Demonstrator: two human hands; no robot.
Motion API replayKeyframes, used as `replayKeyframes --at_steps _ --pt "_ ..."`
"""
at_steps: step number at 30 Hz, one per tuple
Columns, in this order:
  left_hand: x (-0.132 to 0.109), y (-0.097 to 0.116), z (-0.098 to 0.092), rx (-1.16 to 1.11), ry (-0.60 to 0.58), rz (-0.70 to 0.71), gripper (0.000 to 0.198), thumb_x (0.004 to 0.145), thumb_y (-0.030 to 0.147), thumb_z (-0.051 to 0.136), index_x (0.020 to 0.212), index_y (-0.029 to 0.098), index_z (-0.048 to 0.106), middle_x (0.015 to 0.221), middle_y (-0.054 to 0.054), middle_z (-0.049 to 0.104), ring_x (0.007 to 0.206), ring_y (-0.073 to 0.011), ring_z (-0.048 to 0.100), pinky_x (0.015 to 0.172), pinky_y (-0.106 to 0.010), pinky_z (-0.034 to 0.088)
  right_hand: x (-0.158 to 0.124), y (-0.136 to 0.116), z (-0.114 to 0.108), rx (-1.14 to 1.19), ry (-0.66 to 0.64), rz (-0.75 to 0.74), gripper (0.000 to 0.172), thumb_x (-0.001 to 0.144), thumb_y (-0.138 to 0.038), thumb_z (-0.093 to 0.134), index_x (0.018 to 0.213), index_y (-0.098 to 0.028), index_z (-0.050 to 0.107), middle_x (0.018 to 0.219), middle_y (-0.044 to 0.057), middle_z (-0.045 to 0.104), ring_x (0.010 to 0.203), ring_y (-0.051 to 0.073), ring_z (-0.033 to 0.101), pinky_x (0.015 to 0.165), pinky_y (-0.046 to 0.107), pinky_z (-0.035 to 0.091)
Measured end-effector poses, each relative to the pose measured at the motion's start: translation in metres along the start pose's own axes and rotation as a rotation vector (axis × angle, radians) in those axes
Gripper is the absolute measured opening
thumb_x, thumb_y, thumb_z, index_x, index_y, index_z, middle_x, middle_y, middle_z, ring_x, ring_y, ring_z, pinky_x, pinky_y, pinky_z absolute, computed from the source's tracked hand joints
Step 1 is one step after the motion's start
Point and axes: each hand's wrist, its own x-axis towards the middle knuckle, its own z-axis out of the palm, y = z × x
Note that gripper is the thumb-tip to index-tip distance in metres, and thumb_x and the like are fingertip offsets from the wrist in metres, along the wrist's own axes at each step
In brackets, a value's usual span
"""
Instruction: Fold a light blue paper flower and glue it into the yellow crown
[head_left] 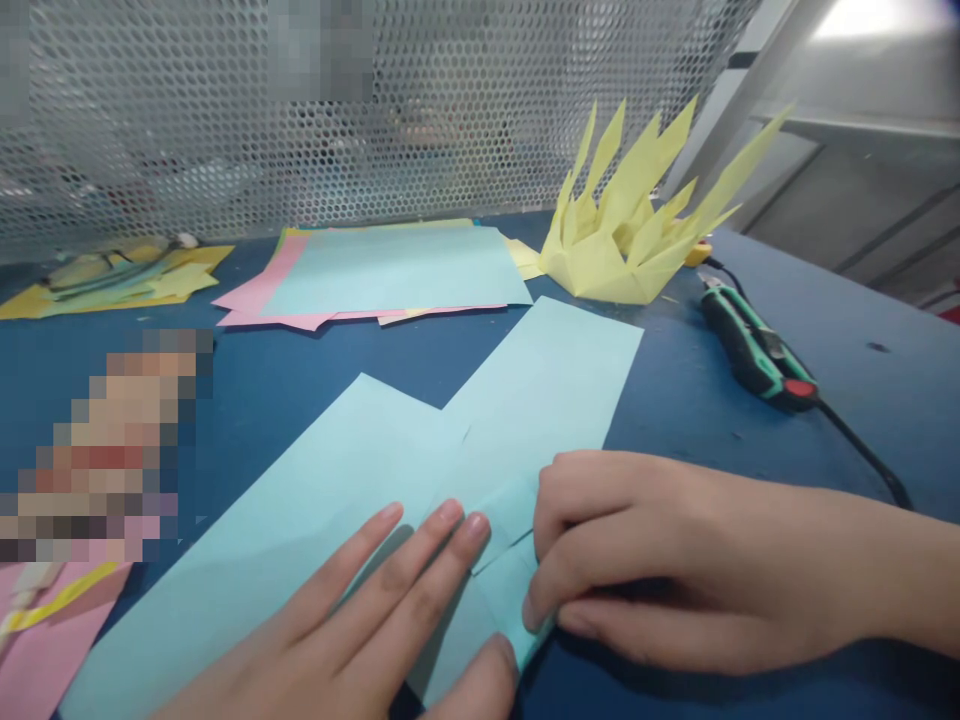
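Light blue paper (555,370) lies on the blue table in front of me, with a long panel reaching up to the right and another long panel (285,500) running down to the left. Overlapping folds and slits show near its middle. My left hand (367,620) rests flat on it, fingers spread, beside the folded part. With fingers bent, my right hand (667,560) pinches the folded right edge of the same paper between thumb and fingertips. The underside of that fold is hidden.
A pointed yellow paper piece (622,230) stands behind. Right of it lies a green-and-black corded tool (757,345). Blue and pink sheets (397,265) are stacked at the back, and yellow scraps (180,280) lie left. A perforated metal panel (375,130) borders the table.
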Motion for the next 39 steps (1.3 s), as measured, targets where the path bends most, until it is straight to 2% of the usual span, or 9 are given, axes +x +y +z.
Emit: replayKeyframes --at_steps 2,5,7,11,20,24,32,36,39 --pt "-0.002 0.001 0.002 0.049 -0.015 -0.043 0.031 0.095 0.027 0.043 0.124 0.021 0.053 0.146 -0.006 0.050 0.145 -0.0227 0.024 0.117 -0.038 0.020 0.002 -0.003 0.001 0.026 0.025 0.058 0.018 0.089 -0.008 0.055 0.095 -0.007 0.072 0.079 0.007 0.066 0.077 0.012 0.058 0.073 0.017 0.047" --pt "-0.003 0.000 0.002 0.119 -0.037 -0.096 0.054 0.093 0.045 0.046 0.138 0.014 0.047 0.155 -0.002 0.036 0.149 -0.0233 0.007 0.113 -0.027 0.029 0.003 -0.007 0.003 0.058 0.053 0.136 0.017 0.089 -0.006 0.056 0.096 -0.008 0.071 0.082 0.005 0.066 0.077 0.009 0.059 0.071 0.014 0.046" --pt "-0.003 -0.002 0.000 0.109 -0.033 -0.059 0.056 0.093 0.040 0.046 0.145 0.018 0.039 0.153 -0.003 0.041 0.149 -0.0235 0.006 0.115 -0.029 0.026 0.004 -0.008 0.005 0.068 0.081 0.167 0.016 0.089 -0.006 0.056 0.095 -0.010 0.071 0.082 0.003 0.066 0.075 0.008 0.059 0.069 0.012 0.046" --pt "-0.002 -0.003 -0.003 0.072 -0.060 0.066 0.062 0.091 0.018 0.041 0.150 0.025 0.027 0.141 -0.011 0.053 0.146 -0.0297 0.021 0.117 -0.045 0.013 0.005 -0.008 0.009 0.055 0.147 0.206 0.014 0.090 -0.009 0.056 0.093 -0.012 0.070 0.079 0.001 0.064 0.071 0.007 0.059 0.066 0.013 0.046" --pt "-0.005 -0.008 -0.003 0.066 -0.111 0.098 0.070 0.086 0.012 0.044 0.152 0.018 0.022 0.145 -0.013 0.049 0.145 -0.0342 0.021 0.116 -0.051 0.012 0.002 -0.008 0.014 0.110 0.215 0.274 0.024 0.089 -0.010 0.058 0.110 -0.020 0.067 0.088 -0.001 0.069 0.077 0.008 0.064 0.070 0.016 0.048" --pt "-0.003 -0.010 -0.003 0.018 -0.087 0.099 0.058 0.087 0.013 0.040 0.144 0.005 0.032 0.151 -0.015 0.041 0.145 -0.0300 0.023 0.117 -0.047 0.010 0.002 -0.008 0.010 0.109 0.138 0.233 0.022 0.080 -0.025 0.076 0.100 -0.016 0.072 0.077 -0.001 0.063 0.070 0.008 0.061 0.067 0.016 0.048" --pt "0.000 -0.003 -0.003 -0.042 -0.003 -0.009 0.025 0.095 0.028 0.049 0.119 0.024 0.054 0.135 -0.009 0.059 0.146 -0.0240 0.021 0.118 -0.041 0.014 0.005 -0.006 0.010 0.142 0.095 0.215 0.003 0.084 -0.017 0.070 0.082 -0.015 0.069 0.081 0.001 0.064 0.080 0.010 0.062 0.075 0.019 0.050" --pt "0.001 0.001 0.000 -0.019 -0.006 -0.057 0.027 0.092 0.035 0.054 0.117 0.026 0.058 0.139 -0.006 0.057 0.142 -0.0248 0.032 0.115 -0.043 0.029 0.007 -0.012 0.017 0.086 0.195 0.293 0.011 0.085 -0.016 0.067 0.075 -0.016 0.064 0.073 -0.001 0.062 0.071 0.009 0.059 0.070 0.019 0.048" --pt "0.001 0.006 0.002 -0.039 -0.050 -0.159 0.038 0.090 0.045 0.056 0.124 0.028 0.056 0.143 -0.005 0.054 0.136 -0.0268 0.044 0.109 -0.046 0.039 0.009 -0.017 0.024 0.057 0.279 0.398 0.007 0.081 -0.015 0.069 0.078 -0.018 0.062 0.075 -0.002 0.064 0.072 0.011 0.060 0.069 0.020 0.047"
